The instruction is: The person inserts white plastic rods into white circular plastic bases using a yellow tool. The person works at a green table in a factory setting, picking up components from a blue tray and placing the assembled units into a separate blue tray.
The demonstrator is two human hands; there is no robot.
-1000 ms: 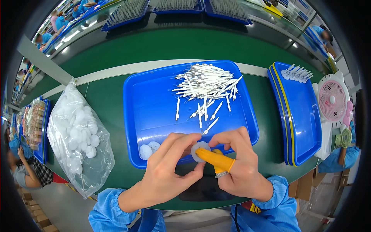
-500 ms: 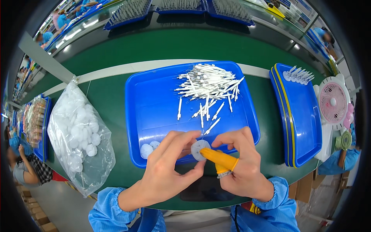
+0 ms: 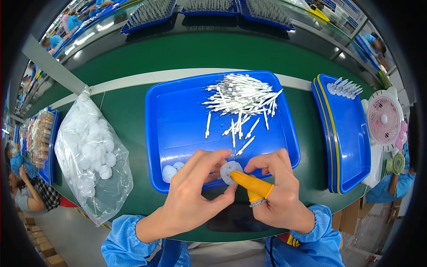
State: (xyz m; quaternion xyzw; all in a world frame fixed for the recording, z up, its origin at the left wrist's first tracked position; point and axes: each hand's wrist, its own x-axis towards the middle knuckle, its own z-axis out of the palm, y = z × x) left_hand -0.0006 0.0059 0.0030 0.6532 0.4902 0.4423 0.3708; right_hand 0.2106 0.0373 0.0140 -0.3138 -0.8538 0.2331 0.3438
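Observation:
Over the near edge of the blue tray [image 3: 151, 147], my left hand [image 3: 191, 191] pinches a translucent, pale round piece [image 3: 229, 169] between its thumb and fingers. My right hand [image 3: 284, 193], with yellow finger cots on two digits, is closed against the same piece from the right. Its covered fingertip presses on the middle of the round face; what lies beneath that tip is hidden. Similar round pieces [image 3: 169, 173] sit in the tray's near left corner, partly behind my left hand. Slim white sticks with fine wires [image 3: 242, 95] are heaped in the tray's far right part, several lying loose nearer my hands.
A clear plastic bag [image 3: 95, 151] of round translucent pieces lies left. Stacked blue trays [image 3: 349, 155] stand right, the top one holding a row of assembled pieces [image 3: 344, 88]. Beyond them is a pink and white fan [image 3: 383, 118]. Filled trays [image 3: 208, 6] line the far side.
Both hands keep nearly the same hold on the round piece. The whole view has shifted very slightly.

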